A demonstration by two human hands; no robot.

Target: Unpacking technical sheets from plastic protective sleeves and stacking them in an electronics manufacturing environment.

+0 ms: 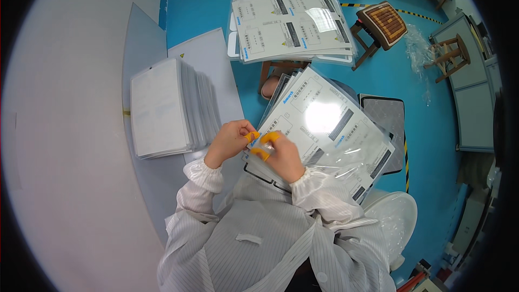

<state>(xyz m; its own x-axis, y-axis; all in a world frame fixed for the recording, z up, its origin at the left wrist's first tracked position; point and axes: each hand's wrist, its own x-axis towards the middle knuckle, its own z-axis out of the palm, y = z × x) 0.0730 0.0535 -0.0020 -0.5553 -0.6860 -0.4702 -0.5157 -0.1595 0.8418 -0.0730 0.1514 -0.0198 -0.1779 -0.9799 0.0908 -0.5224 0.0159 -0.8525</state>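
A printed white sheet (303, 97) with grey, black and blue markings lies tilted on top of a stack before me. At its left corner my left hand (230, 139) is closed, thumb and fingertips pinching the sheet's edge. Close beside it my right hand (281, 157) is curled over the same corner, fingers bent toward the thumb. What sits between those fingers is too small to make out. Yellow finger cots cover fingertips on both hands. Clear wrinkled film (346, 163) shines across the sheet's near part. The lower edges of the stack are partly hidden by my right sleeve.
On my left, a tall stack of plain white sheets (158, 111) stands on a grey table (208, 48). Similar printed sheets (270, 24) lie piled on a stool ahead. A cushioned stool (381, 24), a wooden stool (453, 58) and loose clear plastic (417, 48) are at the right.
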